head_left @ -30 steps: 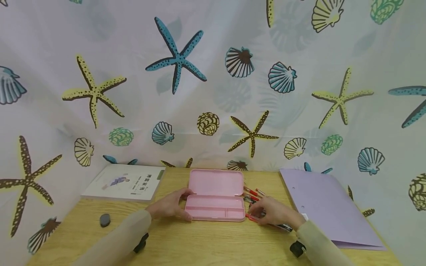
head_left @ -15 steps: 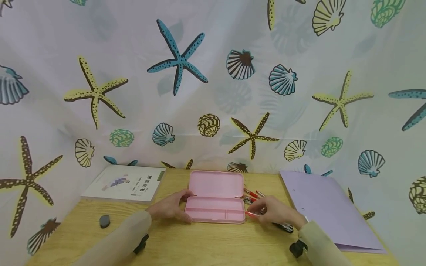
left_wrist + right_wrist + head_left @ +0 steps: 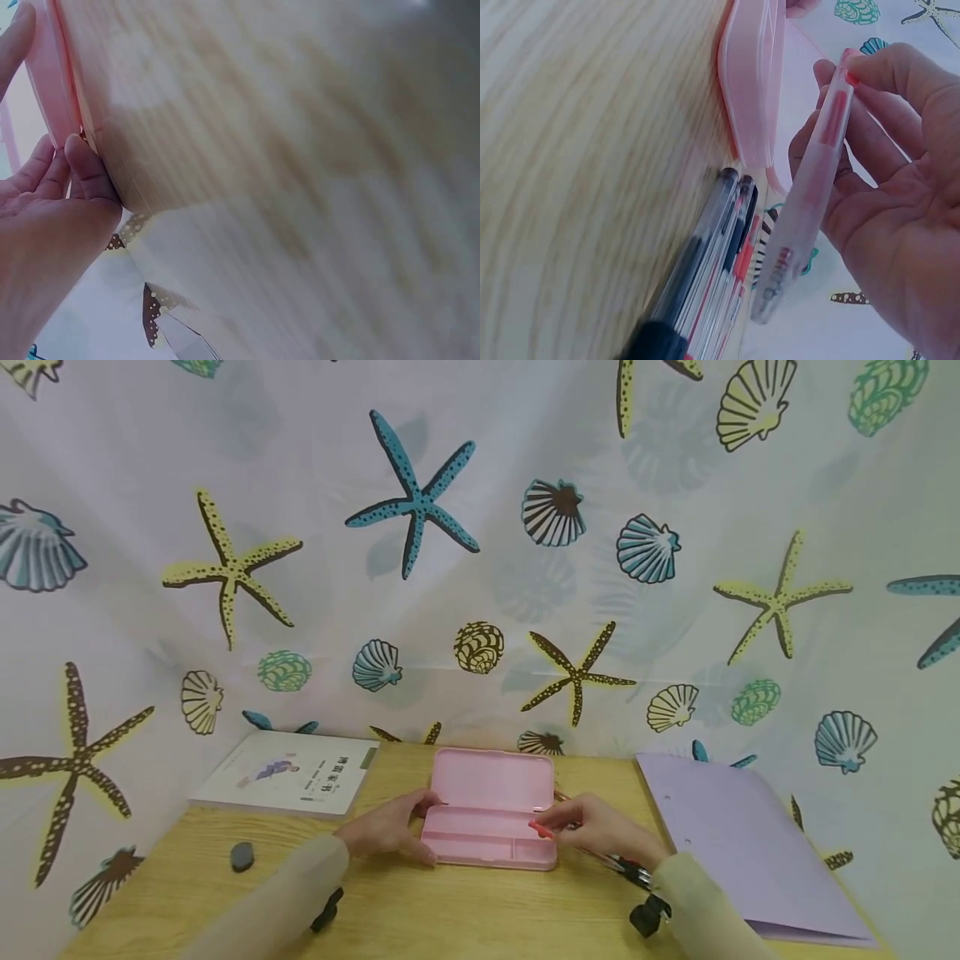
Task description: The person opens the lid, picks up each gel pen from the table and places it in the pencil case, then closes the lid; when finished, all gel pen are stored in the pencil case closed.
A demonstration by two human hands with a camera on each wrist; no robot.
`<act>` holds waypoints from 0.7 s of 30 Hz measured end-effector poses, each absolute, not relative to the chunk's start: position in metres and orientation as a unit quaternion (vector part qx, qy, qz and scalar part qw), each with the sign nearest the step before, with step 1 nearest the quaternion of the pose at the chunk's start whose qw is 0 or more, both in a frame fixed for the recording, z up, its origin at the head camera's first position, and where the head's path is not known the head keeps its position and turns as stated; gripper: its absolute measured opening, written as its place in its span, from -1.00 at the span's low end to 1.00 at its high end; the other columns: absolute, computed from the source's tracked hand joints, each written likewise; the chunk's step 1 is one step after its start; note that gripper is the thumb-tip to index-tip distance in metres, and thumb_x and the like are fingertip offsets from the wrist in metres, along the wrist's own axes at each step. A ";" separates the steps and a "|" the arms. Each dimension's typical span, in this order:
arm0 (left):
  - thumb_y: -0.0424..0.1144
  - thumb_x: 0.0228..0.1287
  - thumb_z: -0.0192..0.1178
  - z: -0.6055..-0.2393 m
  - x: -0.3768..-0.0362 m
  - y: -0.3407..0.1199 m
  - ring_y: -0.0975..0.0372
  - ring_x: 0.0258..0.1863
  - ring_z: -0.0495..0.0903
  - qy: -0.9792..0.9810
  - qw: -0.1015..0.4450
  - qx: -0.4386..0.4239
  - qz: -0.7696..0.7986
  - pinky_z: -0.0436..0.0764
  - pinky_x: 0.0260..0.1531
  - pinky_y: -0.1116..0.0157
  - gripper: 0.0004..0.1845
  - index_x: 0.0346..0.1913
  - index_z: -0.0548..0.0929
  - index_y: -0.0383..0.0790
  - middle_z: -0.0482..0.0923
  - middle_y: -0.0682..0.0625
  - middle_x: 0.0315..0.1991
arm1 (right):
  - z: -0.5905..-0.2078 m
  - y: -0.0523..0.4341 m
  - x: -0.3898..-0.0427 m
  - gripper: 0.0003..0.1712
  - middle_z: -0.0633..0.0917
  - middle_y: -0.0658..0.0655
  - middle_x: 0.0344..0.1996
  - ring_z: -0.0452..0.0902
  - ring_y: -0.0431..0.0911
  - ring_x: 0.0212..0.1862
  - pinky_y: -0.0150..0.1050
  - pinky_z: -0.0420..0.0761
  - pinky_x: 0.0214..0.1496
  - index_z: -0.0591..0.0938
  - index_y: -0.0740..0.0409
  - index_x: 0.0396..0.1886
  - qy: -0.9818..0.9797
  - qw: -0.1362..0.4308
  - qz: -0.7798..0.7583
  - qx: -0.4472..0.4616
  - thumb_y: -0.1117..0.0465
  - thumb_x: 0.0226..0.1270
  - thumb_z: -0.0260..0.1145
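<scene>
Far left: white book [image 3: 292,777] lying flat on the desk [image 3: 420,918], a small dark grey oval object [image 3: 242,857] nearer the person. Left hand [image 3: 386,828] grips the left end of the pink pencil case [image 3: 465,847], thumb at front, fingers behind, spread apart; hold unchanged from half a second ago. Case lid open; one long compartment behind, long and small ones in front. Above the case's right part, a red pen [image 3: 806,187], held aslant, red end pointing left and away from the person; half a second ago that end was just right of the case. Right hand [image 3: 600,827]: thumb and fingers pinching the pen near its red end. Beside the case, loose pens [image 3: 694,262] lie roughly parallel. Far right, purple folder [image 3: 750,843].
</scene>
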State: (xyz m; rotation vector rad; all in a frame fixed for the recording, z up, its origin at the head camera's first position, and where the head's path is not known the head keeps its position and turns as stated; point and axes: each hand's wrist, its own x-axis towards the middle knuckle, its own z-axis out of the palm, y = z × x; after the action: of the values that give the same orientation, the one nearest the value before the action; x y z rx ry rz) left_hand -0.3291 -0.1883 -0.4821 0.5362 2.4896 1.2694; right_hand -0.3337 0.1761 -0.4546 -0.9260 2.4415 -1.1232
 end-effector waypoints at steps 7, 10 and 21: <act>-0.21 -0.27 0.65 -0.480 -0.325 -0.187 0.06 0.22 0.39 0.873 0.152 0.160 0.436 0.23 0.40 -0.07 -0.12 0.22 0.44 -0.21 0.47 -0.07 0.19 | -0.452 0.154 -0.333 -0.66 0.73 0.10 -0.02 0.62 -0.17 -0.08 -0.40 0.59 -0.09 0.66 0.09 0.11 0.840 0.158 -0.407 -0.321 0.26 0.36 0.27; -0.20 -0.28 0.65 -0.481 -0.325 -0.186 0.07 0.21 0.39 0.877 0.151 0.153 0.429 0.24 0.39 -0.07 -0.11 0.22 0.44 -0.21 0.47 -0.06 0.18 | -0.450 0.145 -0.333 -0.65 0.72 0.10 -0.02 0.65 -0.15 -0.08 -0.37 0.62 -0.08 0.63 0.09 0.15 0.837 0.171 -0.412 -0.318 0.27 0.40 0.23; -0.16 -0.30 0.66 -0.481 -0.336 -0.182 0.06 0.27 0.37 0.882 0.156 0.142 0.422 0.21 0.42 -0.06 -0.10 0.21 0.44 -0.15 0.45 -0.05 0.23 | -0.452 0.116 -0.340 -0.66 0.71 0.11 0.02 0.58 -0.10 -0.24 -0.38 0.58 -0.25 0.64 0.06 0.16 0.840 0.166 -0.392 -0.337 0.27 0.46 0.17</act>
State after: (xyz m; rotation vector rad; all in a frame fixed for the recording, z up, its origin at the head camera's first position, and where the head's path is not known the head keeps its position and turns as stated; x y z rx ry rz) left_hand -0.3362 -0.1817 -0.4806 0.4074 2.5242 1.2085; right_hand -0.3395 0.1158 -0.4523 -0.9600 2.3917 -1.1151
